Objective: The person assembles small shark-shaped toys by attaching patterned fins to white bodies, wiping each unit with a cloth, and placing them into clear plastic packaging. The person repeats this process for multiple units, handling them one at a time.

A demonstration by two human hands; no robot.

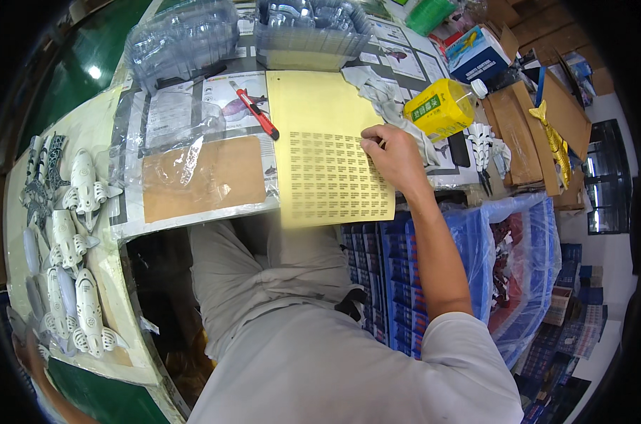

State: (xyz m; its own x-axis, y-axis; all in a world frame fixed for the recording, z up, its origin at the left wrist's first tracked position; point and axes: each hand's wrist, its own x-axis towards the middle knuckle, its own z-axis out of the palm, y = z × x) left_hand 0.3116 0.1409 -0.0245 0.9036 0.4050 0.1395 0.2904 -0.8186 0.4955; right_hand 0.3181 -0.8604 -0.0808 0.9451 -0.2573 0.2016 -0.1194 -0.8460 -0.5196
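A yellow sheet of small printed labels (334, 191) hangs partly over the table's front edge, in front of my body. My right hand (395, 155) is on its upper right part, thumb and forefinger pinched at the top label rows; anything between the fingertips is too small to see. Far to the left, my left hand (29, 353) is dim and blurred at the picture's rim, beside the white toy bodies with fins (89, 314). Its fingers cannot be made out clearly. Left of the sheet's top lies a red utility knife (255, 113).
Clear plastic trays (313, 32) stand at the back. A yellow-labelled bottle (440, 109) lies right of the sheet, near a grey cloth (380, 95). Brown card (204, 177) lies left. A golden fish-shaped toy (550, 141) rests on cardboard boxes. Blue plastic-lined bins (469, 233) stand below right.
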